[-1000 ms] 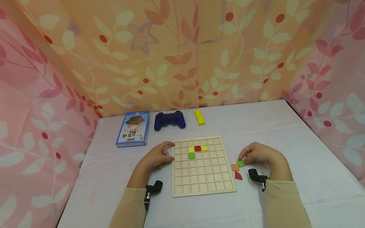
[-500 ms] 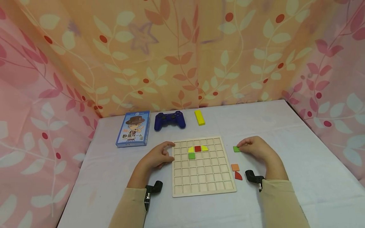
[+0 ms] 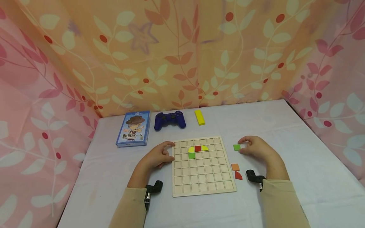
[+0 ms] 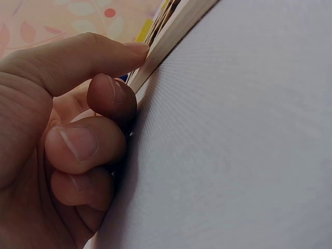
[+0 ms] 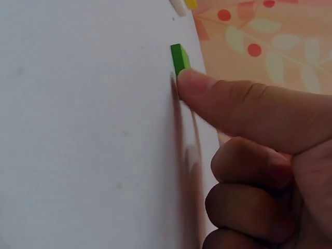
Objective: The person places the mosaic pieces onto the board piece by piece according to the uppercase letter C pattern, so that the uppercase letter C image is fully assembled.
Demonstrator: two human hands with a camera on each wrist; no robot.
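Observation:
A wooden grid board lies mid-table, with a green square, a red square and two yellow quarter-round tiles in its upper cells. My left hand touches the board's left edge with thumb and index finger spread apart; the other fingers curl under. Right of the board, a loose green square tile lies flat on the cloth. My right hand is beside it, thumb and index finger parted; the right wrist view has the thumb tip right at the end of the green tile.
An orange square tile and a red quarter-round tile lie by the board's right edge. Behind the board are a blue illustrated box, a dark blue game controller and a yellow block. A patterned curtain hangs behind the table.
The right hand has carried the green tile away from beside the orange one, farther back on the table, and its fingers have since parted from it. The left hand has stayed put.

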